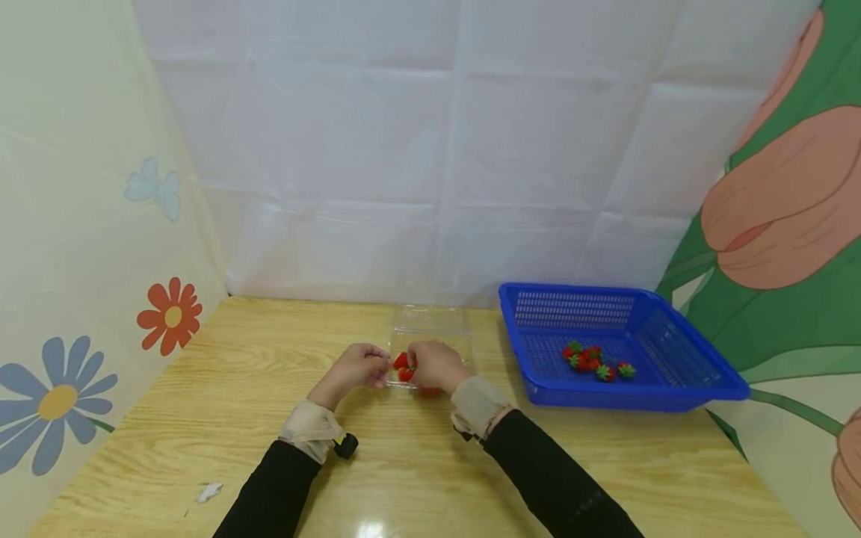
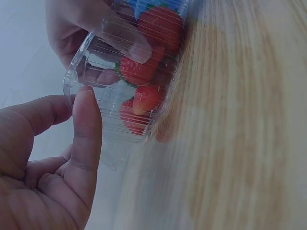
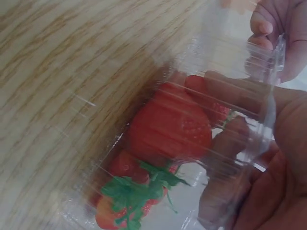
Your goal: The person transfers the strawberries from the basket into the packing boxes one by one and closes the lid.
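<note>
A clear plastic box (image 1: 430, 320) with its lid raised at the back stands on the table, several red strawberries (image 2: 146, 98) inside it. My left hand (image 1: 362, 366) pinches the box's near left rim between thumb and forefinger. Inside the box, my right hand (image 1: 437, 365) has its fingers around a strawberry (image 3: 220, 111) with a green leafy top, low among the others. Through the ribbed wall, a large strawberry (image 3: 170, 124) shows closest to the right wrist camera. In the head view the right hand hides part of the box's contents.
A blue perforated basket (image 1: 531, 388) stands to the right of the box, with several strawberries (image 1: 585, 362) on its floor. A small white scrap (image 1: 210, 492) lies at the front left of the wooden table (image 1: 397, 471). A white sheet (image 1: 350, 149) hangs behind.
</note>
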The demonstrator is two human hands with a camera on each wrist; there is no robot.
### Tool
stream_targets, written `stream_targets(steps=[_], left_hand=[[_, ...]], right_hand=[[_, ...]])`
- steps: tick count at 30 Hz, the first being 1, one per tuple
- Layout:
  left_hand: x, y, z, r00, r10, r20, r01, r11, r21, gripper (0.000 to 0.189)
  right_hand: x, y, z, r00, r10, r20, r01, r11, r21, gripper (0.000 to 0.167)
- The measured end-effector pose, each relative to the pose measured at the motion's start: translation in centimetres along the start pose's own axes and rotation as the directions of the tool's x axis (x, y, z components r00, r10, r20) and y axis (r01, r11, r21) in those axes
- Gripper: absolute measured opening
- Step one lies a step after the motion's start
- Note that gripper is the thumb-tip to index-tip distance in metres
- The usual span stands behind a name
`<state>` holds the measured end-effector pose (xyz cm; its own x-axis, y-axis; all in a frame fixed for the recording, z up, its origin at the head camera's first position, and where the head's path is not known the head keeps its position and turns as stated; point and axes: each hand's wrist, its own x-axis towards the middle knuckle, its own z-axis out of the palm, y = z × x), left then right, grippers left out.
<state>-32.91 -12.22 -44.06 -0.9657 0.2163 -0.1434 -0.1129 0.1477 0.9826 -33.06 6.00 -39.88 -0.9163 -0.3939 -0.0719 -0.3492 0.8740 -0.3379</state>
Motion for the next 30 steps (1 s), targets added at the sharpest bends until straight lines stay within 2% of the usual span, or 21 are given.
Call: stream_targets(steps=[10, 16, 22, 30], left_hand=[[-0.18, 0.27, -0.12, 0.999, 0.023, 0.026, -0.024, 1.0, 0.011, 0.023], [-0.36, 0.48, -0.16, 1.0, 0.006, 0.028, -0.007, 1.0, 0.011, 0.026], [-0.36, 0.39, -0.1, 1.0, 0.003, 0.021, -0.003, 1.0, 0.005, 0.024], [-0.26, 0.18, -0.07, 1.0, 0.001, 0.01, -0.001, 1.0, -0.002, 0.026]], right_hand=[[0.37, 0.04, 0.19, 1.0, -0.02, -0.003, 0.02, 0.997, -0.075, 0.028], [0.6, -0.04, 0.27, 1.0, -0.008, -0.006, 0.007, 0.993, -0.12, 0.027], [0.73, -0.2, 0.31, 1.0, 0.031, -0.001, -0.031, 0.991, -0.129, 0.024], [0.32, -0.17, -0.16, 0.999, 0.037, 0.002, -0.036, 0.99, -0.133, 0.019]])
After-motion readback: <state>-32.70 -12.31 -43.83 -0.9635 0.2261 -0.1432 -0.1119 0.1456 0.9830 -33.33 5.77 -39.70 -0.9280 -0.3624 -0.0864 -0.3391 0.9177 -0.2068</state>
